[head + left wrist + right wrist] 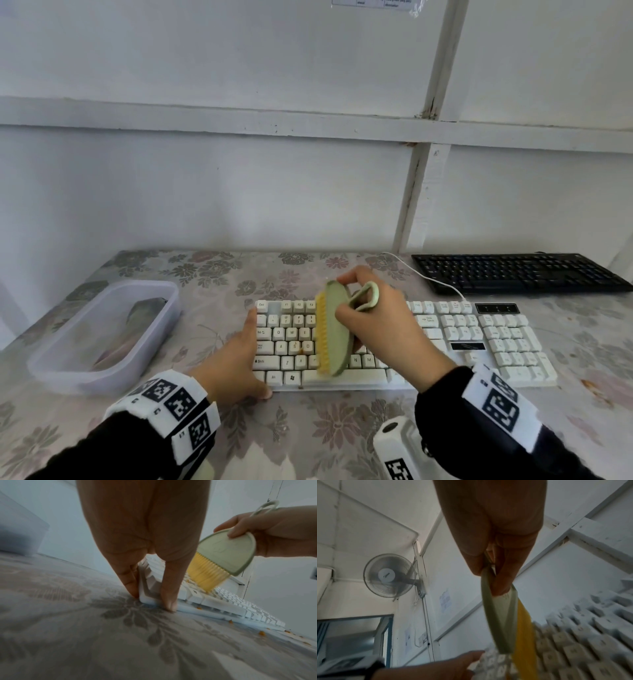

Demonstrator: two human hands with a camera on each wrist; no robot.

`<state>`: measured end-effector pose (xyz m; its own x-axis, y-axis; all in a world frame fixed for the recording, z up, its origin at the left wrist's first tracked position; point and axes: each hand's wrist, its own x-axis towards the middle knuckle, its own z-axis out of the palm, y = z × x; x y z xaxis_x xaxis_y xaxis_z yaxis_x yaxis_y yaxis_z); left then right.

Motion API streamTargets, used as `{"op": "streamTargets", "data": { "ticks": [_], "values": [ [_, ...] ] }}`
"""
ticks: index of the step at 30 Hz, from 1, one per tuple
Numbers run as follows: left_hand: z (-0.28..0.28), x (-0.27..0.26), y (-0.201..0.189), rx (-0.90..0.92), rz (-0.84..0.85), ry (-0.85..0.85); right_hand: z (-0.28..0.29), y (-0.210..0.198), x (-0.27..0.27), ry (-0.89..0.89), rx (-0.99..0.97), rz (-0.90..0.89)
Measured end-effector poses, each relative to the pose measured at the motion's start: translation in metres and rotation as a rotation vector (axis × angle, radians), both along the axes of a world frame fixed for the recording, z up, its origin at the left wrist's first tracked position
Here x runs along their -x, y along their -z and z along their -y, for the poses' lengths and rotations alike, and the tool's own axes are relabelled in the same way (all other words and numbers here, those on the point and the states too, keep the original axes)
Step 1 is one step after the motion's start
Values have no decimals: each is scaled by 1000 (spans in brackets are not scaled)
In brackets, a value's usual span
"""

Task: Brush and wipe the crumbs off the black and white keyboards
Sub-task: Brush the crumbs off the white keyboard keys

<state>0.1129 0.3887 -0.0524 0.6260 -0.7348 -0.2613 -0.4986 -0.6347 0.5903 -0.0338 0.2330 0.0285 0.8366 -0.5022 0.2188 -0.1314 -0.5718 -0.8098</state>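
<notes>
The white keyboard (479, 342) lies across the middle of the floral table. My left hand (245, 353) braces its left front corner, straight fingers along the left edge and thumb on the front edge, as the left wrist view shows (145, 534). My right hand (370, 318) grips a green brush (335, 329) by its loop handle, its yellow bristles down on the keys left of centre. Orange crumbs (261, 632) lie on the cloth by the keyboard's front edge, and one sits among the keys (301, 350). The black keyboard (520, 272) lies at the back right, untouched.
A translucent plastic tub (164, 318) stands on the left of the table with something dark inside. A white cable (435, 277) runs from the white keyboard toward the wall. The wall rises right behind the table. A wall fan (389, 575) hangs high up.
</notes>
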Motion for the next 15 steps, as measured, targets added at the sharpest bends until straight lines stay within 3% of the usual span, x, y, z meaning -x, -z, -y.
{"op": "streamTargets", "data": {
  "ticks": [7, 15],
  "values": [
    [1, -1, 1, 12, 0, -4, -10, -1, 18, -136, -111, -181],
    [0, -5, 6, 24, 5, 2, -7, -10, -12, -27, -53, 46]
  ]
}}
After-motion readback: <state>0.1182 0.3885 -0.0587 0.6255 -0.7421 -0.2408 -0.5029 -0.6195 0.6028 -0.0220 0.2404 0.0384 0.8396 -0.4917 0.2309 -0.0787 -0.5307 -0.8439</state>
